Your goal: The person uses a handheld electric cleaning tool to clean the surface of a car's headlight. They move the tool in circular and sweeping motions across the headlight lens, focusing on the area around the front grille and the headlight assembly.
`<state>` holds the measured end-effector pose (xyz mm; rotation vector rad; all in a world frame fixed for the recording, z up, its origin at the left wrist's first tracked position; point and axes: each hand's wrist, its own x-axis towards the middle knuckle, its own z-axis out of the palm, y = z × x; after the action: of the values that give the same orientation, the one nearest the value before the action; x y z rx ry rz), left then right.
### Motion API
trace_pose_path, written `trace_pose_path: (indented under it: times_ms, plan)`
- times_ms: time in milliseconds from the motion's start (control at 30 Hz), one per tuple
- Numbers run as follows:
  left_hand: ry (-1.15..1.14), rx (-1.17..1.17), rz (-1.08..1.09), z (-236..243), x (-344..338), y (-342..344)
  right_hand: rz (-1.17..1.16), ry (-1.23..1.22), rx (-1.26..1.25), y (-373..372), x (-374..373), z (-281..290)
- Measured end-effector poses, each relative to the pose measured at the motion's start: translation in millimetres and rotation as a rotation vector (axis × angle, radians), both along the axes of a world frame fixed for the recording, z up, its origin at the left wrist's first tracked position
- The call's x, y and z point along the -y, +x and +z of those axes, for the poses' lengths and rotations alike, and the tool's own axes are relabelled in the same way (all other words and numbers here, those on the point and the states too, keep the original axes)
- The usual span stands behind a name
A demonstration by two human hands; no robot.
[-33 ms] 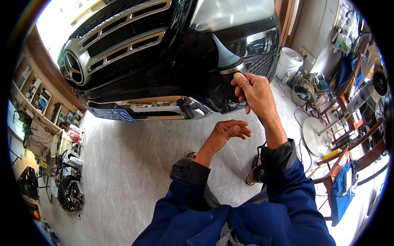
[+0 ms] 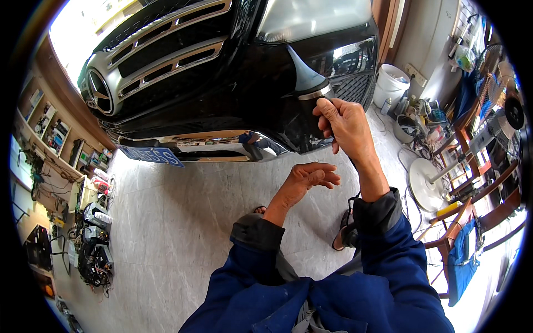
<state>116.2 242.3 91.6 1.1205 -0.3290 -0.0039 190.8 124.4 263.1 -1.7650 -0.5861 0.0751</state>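
The right hand [image 2: 347, 125] is curled firmly round one tool [image 2: 315, 93], gripping its dark body with the thumb on top; beyond the fingers come a silver band and a pale, flared tip (whether the tip touches the paint, I cannot tell). The left hand [image 2: 303, 180] hangs in the air below and to the left of it, half unfurled, its fingers loosely bent toward the right.

Just beyond the right hand is one black car [image 2: 261, 83], front end showing. One headlight [image 2: 313, 21] lies above that hand, one grille [image 2: 172, 47] with a single round badge [image 2: 100, 91] far to its left, and one blue plate [image 2: 150, 156] lower, also well to the left. Beneath both hands spreads a grey, marbled floor [image 2: 177, 227], glossy in places, with two sandals [image 2: 347, 233] on it (the left one mostly hidden).

Out to the right of the hands are one white bucket [image 2: 390, 89], one fan [image 2: 426, 186] on a round base, and a wooden chair [image 2: 444, 242] with a blue cloth [image 2: 463, 266]. Far left are shelves [image 2: 51, 125] and, below them, a heap of parts [image 2: 91, 244].
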Motion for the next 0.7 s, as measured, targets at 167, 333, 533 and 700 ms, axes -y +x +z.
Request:
trace_pose_path:
  times_ms: [167,333,533,700]
  plan:
    - [0.020,-0.018,0.008,0.7,0.5,-0.3,-0.006,-0.006,0.006,2.9,4.1,2.1]
    - [0.052,-0.004,0.021,1.1,0.3,-1.2,-0.012,-0.002,0.010,6.4,7.2,2.1]
    - [0.035,0.003,0.010,0.4,-0.1,-0.5,-0.037,-0.002,0.024,10.0,12.9,4.5]
    - [0.010,-0.001,-0.005,0.8,0.3,-0.2,-0.052,-0.006,0.036,13.9,17.9,5.5]
